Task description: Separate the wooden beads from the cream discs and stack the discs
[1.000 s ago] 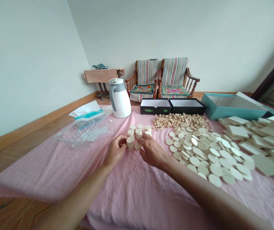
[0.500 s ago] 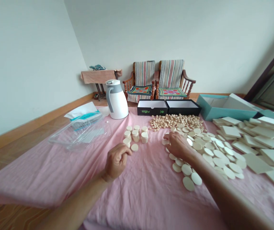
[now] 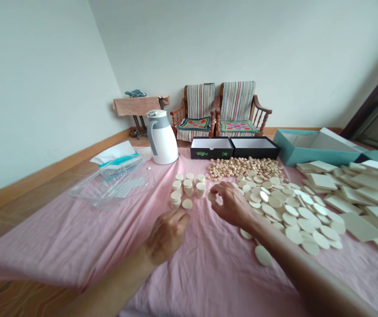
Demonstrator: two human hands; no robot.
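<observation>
Several short stacks of cream round discs (image 3: 188, 189) stand on the pink cloth (image 3: 76, 237) in the middle. My right hand (image 3: 230, 205) hovers just right of them, its fingertips pinched on one cream disc (image 3: 212, 197). A wide spread of loose cream discs (image 3: 288, 207) lies to its right. My left hand (image 3: 167, 234) rests on the cloth below the stacks, fingers loosely stretched forward and holding nothing.
Behind the discs lie a heap of small wooden beads (image 3: 245, 167), two black boxes (image 3: 233, 147) and a white jug (image 3: 161, 137). Cream square tiles (image 3: 357, 193) and a teal box (image 3: 311, 147) sit at the right. A clear plastic bag (image 3: 113, 180) lies at the left.
My right hand went right to the loose discs, then came back toward the stacks holding one disc. My left hand let go of the stacks, drew back and opened on the cloth.
</observation>
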